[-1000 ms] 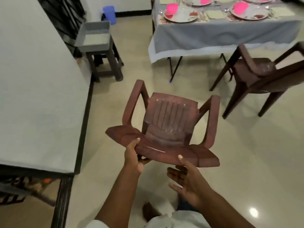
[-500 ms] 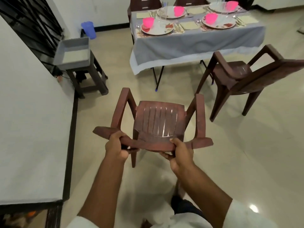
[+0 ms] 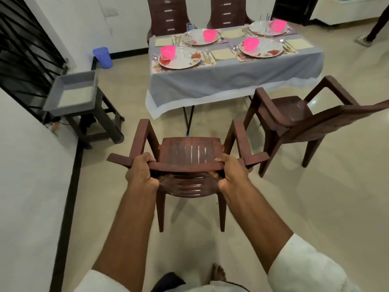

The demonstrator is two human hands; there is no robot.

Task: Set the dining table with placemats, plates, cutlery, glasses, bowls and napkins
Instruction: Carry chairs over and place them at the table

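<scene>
We grip the chair (image 3: 190, 153) by its backrest w/ left hand (image 3: 141, 172) & right hand (image 3: 230, 173), center frame. Table (image 3: 231, 72), upper center, looks nearly done: 4 plates, pink bowls, napkins, cutlery set. Left, we judge: seating the chairs.

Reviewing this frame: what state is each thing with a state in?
Brown plastic armchair: upright, gripped at backrest top.
Left hand: grips the backrest.
Right hand: grips the backrest.
Second brown armchair: standing, unheld.
Grey-clothed dining table: set.
Four pink bowls: on plates.
</scene>
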